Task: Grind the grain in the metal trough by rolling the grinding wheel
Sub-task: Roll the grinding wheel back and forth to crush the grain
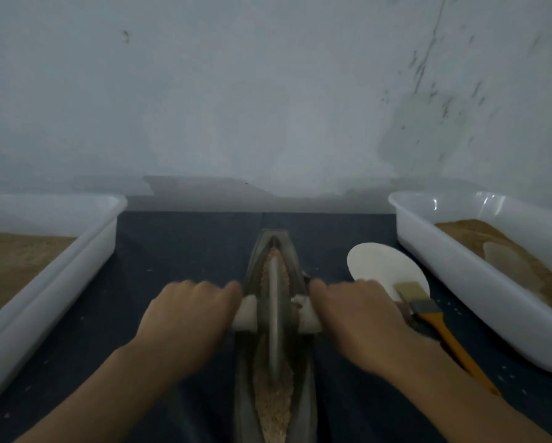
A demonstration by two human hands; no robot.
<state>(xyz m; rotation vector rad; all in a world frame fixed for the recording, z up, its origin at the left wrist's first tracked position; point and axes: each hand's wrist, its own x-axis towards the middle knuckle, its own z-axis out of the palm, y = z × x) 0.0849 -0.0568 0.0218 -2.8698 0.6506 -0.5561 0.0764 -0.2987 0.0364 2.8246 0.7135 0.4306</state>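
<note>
Grain fills the metal trough; both hands, left and right, grip the grinding wheel's handles.

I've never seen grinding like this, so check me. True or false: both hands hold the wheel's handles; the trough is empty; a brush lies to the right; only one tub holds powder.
1. Left hand and right hand hold the grinding wheel handles: true.
2. The metal trough is empty: false, grain lies in it.
3. A brush lies right: true.
4. Only one tub holds powder: false, the left tub and right tub both do.
</note>
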